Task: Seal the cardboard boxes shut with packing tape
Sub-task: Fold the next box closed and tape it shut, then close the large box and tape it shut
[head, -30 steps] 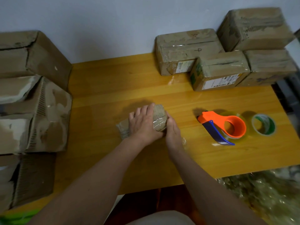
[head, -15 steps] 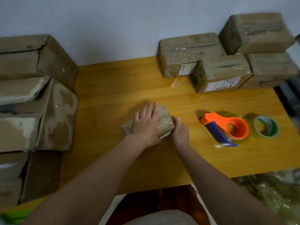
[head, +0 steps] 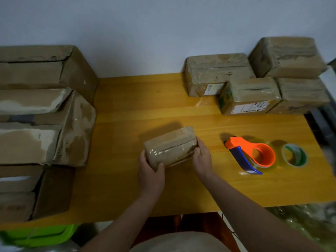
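While both hands, left (head: 151,171) and right (head: 201,157), gripped the small taped box (head: 170,147) at mid-worktop, the yellow wooden worktop (head: 127,110) abutted a pale wall (head: 145,33), with a tape dispenser (head: 251,154) at right.

The table (head: 127,110) has bare wood between the big boxes (head: 45,124) stacked along its left side and the taped boxes (head: 254,84) at the back right. The small box (head: 169,146) lies in the middle. To its right, the dispenser (head: 254,153) and the tape roll (head: 294,155) just beside it block the path. The near edge is bare.
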`<action>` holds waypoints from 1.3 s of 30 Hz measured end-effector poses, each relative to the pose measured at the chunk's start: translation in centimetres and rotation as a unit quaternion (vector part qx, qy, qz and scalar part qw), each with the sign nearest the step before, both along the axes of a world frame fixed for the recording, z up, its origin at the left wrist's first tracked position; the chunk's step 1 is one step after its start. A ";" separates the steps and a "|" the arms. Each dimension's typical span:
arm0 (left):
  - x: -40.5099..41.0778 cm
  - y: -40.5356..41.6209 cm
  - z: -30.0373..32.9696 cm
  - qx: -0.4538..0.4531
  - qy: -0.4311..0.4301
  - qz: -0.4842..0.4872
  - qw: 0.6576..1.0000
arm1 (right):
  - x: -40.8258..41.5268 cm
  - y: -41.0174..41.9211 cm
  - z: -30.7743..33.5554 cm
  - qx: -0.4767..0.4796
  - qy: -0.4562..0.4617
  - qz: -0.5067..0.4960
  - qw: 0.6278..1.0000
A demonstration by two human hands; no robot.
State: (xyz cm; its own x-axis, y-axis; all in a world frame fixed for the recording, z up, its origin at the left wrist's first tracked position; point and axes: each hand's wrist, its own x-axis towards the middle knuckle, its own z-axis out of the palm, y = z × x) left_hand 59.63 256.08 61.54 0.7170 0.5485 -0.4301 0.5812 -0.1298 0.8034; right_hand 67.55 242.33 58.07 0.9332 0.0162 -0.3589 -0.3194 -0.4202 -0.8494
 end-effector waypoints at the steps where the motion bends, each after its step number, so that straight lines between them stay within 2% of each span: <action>1: 1.2 0.2 -0.1 -0.011 -0.002 -0.012 1.000 | 0.7 -0.3 0.3 -0.003 0.000 -0.010 1.000; 3: 3.9 0.8 -0.3 -0.044 -0.013 -0.079 0.996 | 2.6 -1.6 1.0 -0.019 -0.002 -0.016 1.000; 4: 5.0 1.0 -0.2 -0.039 -0.004 -0.133 0.990 | 3.5 -2.4 1.5 -0.051 -0.014 -0.002 0.999; 5: 5.9 1.0 -0.1 0.004 0.020 -0.190 0.981 | 4.1 -3.2 2.0 -0.109 -0.041 0.035 0.993; 6: 6.3 0.9 -0.1 0.082 0.043 -0.238 0.967 | 4.5 -3.8 2.6 -0.193 -0.089 0.091 0.973; 8: 6.4 0.2 0.4 0.250 0.031 -0.301 0.920 | 4.9 -4.9 3.2 -0.352 -0.211 0.235 0.881; 10: 5.7 -1.3 1.0 0.326 0.041 -0.402 0.854 | 4.8 -6.0 2.7 -0.406 -0.272 0.351 0.799; 12: 5.5 -2.7 1.1 0.336 0.114 -0.474 0.806 | 5.3 -7.0 1.9 -0.407 -0.302 0.398 0.765; 14: 6.9 -3.7 0.8 0.347 0.163 -0.483 0.787 | 6.9 -7.8 2.2 -0.402 -0.320 0.399 0.760; 20: 15.3 -5.3 0.9 0.365 0.151 -0.496 0.773 | 14.5 -9.2 3.5 -0.408 -0.250 0.381 0.791; 23: 18.2 -5.6 0.7 0.385 0.141 -0.497 0.764 | 17.3 -9.5 3.5 -0.417 -0.259 0.397 0.775; 29: 20.8 -5.7 0.9 0.390 0.162 -0.502 0.755 | 18.9 -9.2 4.6 -0.445 -0.212 0.426 0.759; 32: 20.5 -4.7 1.6 0.352 0.135 -0.498 0.781 | 18.6 -8.6 5.0 -0.468 -0.216 0.413 0.751; 36: 18.2 -0.7 2.6 0.340 0.131 -0.417 0.832 | 18.0 -5.8 5.3 -0.472 -0.243 0.393 0.751; 39: 14.7 4.7 3.3 0.372 0.172 -0.370 0.833 | 16.1 -0.5 6.0 -0.443 -0.263 0.428 0.743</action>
State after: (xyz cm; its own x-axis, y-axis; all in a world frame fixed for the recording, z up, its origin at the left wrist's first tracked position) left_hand 74.34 260.73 64.82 0.8818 0.2177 -0.4183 0.3001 -0.9433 0.1418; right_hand 83.66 241.82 64.04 0.7318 0.6596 -0.1718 0.6650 -0.7461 -0.0320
